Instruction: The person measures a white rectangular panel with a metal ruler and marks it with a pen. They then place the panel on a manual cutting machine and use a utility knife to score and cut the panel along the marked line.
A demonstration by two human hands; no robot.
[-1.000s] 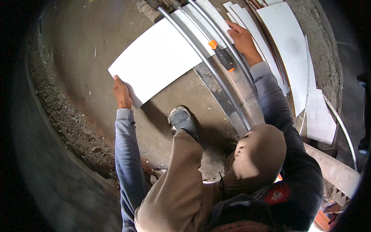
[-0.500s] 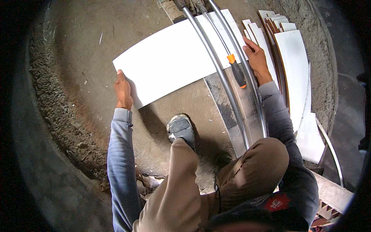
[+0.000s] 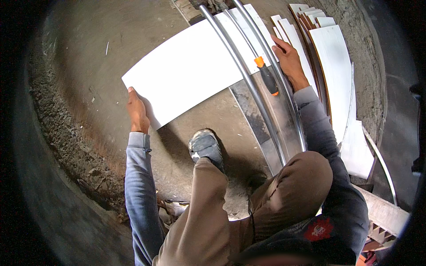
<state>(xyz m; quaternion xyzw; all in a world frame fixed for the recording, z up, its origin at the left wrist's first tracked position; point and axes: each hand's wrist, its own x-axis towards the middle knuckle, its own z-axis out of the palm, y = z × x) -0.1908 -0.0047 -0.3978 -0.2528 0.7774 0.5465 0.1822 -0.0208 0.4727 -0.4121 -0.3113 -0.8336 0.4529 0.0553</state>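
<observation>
A long white board point(image 3: 177, 66) lies crosswise in front of me, its right part passing beneath two shiny metal tubes point(image 3: 242, 66). My left hand point(image 3: 138, 111) grips its left end, with the thumb near the edge and the other fingers hidden. At the opposite end, my right hand point(image 3: 290, 64) has its thumb and fingers closed about the board's right edge, just beyond the right tube. Between the tubes is a screwdriver point(image 3: 267, 79) with a black and orange handle, its shaft pointing away from me over the board.
Several white strips and panels point(image 3: 332, 66) with brown edges are stacked at the right. Under the tubes runs a grey flat sheet point(image 3: 253, 106). My shoe point(image 3: 206, 148) rests on the dusty floor point(image 3: 97, 48). A thin white pipe point(image 3: 381, 164) curves at lower right.
The whole view has shifted slightly. The board's left end, with my left hand on it, appears a little lower and further left. Both hands keep their hold.
</observation>
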